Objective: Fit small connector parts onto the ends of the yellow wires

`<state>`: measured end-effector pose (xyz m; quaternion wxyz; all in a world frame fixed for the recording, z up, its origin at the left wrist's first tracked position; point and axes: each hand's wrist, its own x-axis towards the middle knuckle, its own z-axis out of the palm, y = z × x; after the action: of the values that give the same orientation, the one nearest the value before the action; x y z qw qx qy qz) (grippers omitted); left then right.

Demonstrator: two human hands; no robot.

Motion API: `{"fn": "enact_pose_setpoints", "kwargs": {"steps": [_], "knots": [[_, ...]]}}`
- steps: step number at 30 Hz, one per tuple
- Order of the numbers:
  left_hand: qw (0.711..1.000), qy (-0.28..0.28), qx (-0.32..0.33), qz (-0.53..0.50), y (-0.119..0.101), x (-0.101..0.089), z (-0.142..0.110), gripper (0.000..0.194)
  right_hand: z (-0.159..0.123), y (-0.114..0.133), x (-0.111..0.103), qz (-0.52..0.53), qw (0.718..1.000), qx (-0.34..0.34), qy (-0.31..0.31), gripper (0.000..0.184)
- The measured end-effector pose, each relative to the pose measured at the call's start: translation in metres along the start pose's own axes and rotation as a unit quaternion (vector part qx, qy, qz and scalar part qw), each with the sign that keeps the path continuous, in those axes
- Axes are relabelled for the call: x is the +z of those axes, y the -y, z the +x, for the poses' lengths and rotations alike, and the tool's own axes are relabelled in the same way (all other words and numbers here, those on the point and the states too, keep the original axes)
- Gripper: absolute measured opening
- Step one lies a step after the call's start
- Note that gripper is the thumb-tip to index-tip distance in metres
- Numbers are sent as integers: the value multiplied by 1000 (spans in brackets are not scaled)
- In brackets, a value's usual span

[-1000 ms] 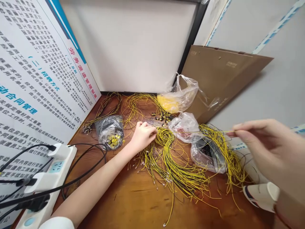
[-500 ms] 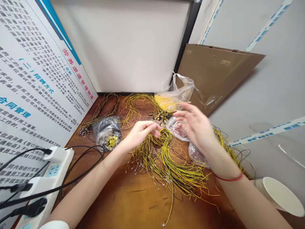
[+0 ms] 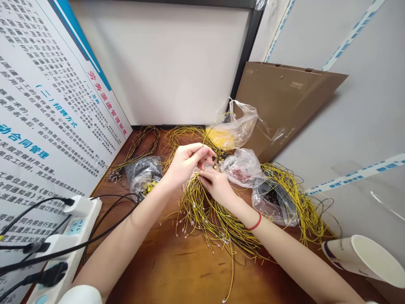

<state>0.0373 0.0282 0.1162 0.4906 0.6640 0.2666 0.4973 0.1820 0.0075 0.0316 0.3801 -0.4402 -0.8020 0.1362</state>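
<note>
My left hand (image 3: 190, 162) is pinched closed over the pile, and a thin yellow wire (image 3: 215, 124) arcs upward from its fingers. At those fingertips shows a small black piece (image 3: 213, 158). Just below, my right hand (image 3: 218, 185) has its thumb and fingers together, close to the left; what lies between them is too small to make out. Both hands hover over a bundle of yellow and black wires (image 3: 232, 228), partly covered by the right hand and forearm. Small pale ends tip many of the wires.
Around the bundle lie a bag of yellow parts (image 3: 221, 137), a bag with reddish pieces (image 3: 242, 169), a bag of black parts (image 3: 275, 202) and a grey bag (image 3: 144, 173). More wires (image 3: 299, 202) lie right, near a paper cup (image 3: 357, 257). A power strip (image 3: 68, 240) stands left.
My right hand came in from the far right, where it held a wire stretched out, and now meets the left. The left hand rose slightly, and a yellow wire now arcs above it.
</note>
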Motion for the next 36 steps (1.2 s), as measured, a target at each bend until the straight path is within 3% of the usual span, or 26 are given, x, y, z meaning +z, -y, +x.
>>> {"fn": "enact_pose_setpoints", "kwargs": {"steps": [6,22,26,31,34,36], "knots": [[998,-33,56,26,-10,-2,4,30,-6,-6,-4,-82,996,11,14,17],[984,-125,120,34,-44,-16,2,30,-7,-30,-8,-143,988,17,49,12],[972,-150,178,32,-69,-24,10,28,-8,-30,-7,-156,986,20,57,14],[950,-157,266,54,-118,-36,24,28,-7,-29,-7,-160,986,24,50,16],[921,-195,320,103,-146,-37,29,26,-7,-27,-7,-145,988,28,43,15],[897,-231,348,146,-158,-34,32,35,-7,-26,-7,-137,989,39,43,12]]}}
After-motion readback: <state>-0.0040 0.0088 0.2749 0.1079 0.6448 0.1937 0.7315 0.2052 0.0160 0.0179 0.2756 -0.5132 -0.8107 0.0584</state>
